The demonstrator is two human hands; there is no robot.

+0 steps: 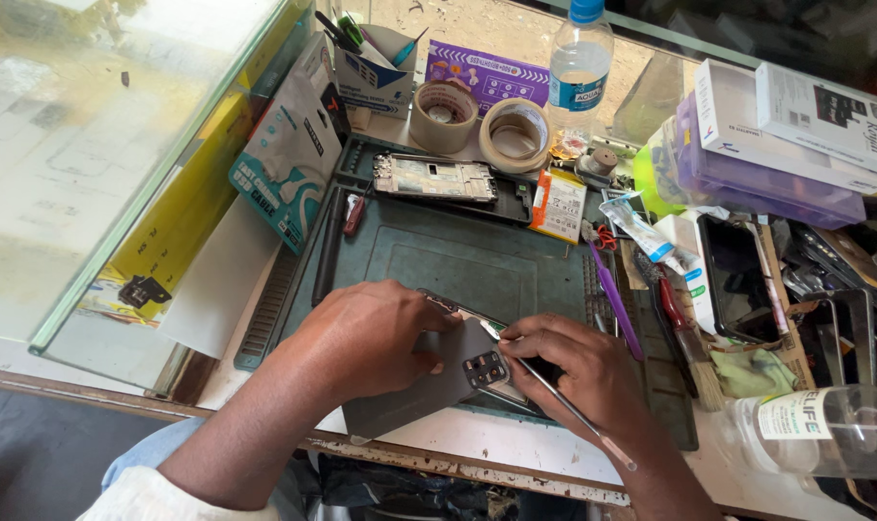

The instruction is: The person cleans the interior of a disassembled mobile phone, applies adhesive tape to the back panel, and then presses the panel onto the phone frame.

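My left hand (366, 338) lies over a grey phone back cover (414, 391) with a camera cluster, pressing it down on the dark green work mat (477, 256). My right hand (583, 371) pinches a thin metal pry tool (564, 400), its tip set at the phone's upper edge between cover and body. The phone rests at the mat's near edge. Farther back on the mat lies an opened phone frame (433, 178) with bare boards showing.
Two tape rolls (477, 121), a water bottle (578, 63), a pen cup, a cable pack (289, 159) and stacked boxes (786, 135) crowd the back. A purple tool (612, 294), brush, black phone (737, 275) and a lying clear bottle (824, 429) sit right. A glass pane stands left.
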